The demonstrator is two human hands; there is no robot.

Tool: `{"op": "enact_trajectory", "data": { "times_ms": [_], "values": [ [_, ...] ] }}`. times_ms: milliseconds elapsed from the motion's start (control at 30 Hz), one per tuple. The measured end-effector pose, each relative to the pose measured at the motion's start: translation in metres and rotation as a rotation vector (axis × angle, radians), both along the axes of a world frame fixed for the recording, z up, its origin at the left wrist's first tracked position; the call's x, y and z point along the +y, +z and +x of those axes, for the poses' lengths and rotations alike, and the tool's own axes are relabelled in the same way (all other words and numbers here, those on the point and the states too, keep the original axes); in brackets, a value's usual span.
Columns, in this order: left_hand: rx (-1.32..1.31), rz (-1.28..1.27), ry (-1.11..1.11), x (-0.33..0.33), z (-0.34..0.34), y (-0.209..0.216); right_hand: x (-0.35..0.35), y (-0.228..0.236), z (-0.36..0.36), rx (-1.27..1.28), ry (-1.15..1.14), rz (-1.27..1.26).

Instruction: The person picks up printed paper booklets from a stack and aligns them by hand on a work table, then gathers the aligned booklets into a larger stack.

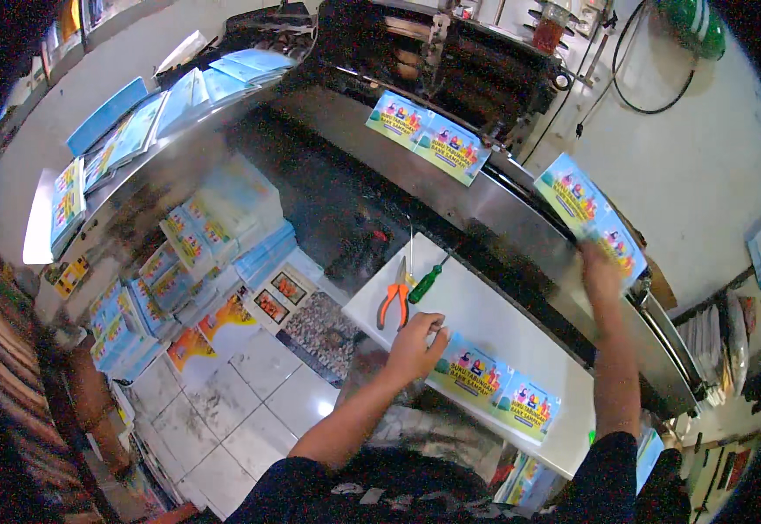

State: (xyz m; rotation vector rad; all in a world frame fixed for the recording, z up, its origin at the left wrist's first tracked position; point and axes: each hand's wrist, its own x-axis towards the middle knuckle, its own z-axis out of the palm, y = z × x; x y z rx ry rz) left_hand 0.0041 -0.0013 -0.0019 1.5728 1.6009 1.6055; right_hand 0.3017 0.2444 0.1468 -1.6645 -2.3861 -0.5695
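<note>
My right hand (603,272) reaches out on the right, a little blurred, and grips the lower end of a blue and yellow printed sheet (573,196). That sheet is tilted and lies over the edge of a long metal ledge. Over the white bench, my left hand (417,349) has its fingers curled in; whether anything is inside them is hidden. A matching double-panel sheet (490,384) lies flat beside the left hand. Just beyond that hand are orange-handled pliers (393,302) and a green-handled screwdriver (429,281).
The white bench (367,293) stands before me. Another printed sheet (428,138) rests on the metal ledge by a dark machine (477,70). Stacks of printed sheets (210,218) stand on the left floor, with more piles (123,144) on a raised metal surface. A black cable (629,100) hangs at upper right.
</note>
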Motion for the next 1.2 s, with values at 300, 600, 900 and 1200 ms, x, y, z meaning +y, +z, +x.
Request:
{"op": "enact_trajectory", "data": {
  "times_ms": [300, 600, 900, 1200],
  "values": [
    [0.065, -0.044, 0.053, -0.001, 0.001, 0.001, -0.082, -0.053, -0.023, 0.225, 0.2, 0.009],
    [0.031, -0.094, 0.007, 0.0, 0.002, 0.011, -0.027, -0.089, -0.127, 0.304, 0.269, -0.282],
    [-0.009, -0.071, -0.018, -0.006, 0.002, 0.009, -0.009, -0.103, -0.148, 0.516, 0.272, -0.665],
    [0.074, 0.07, -0.067, -0.027, 0.006, -0.029, -0.09, -0.052, -0.135, 0.527, 0.336, -0.761]
  ]
}}
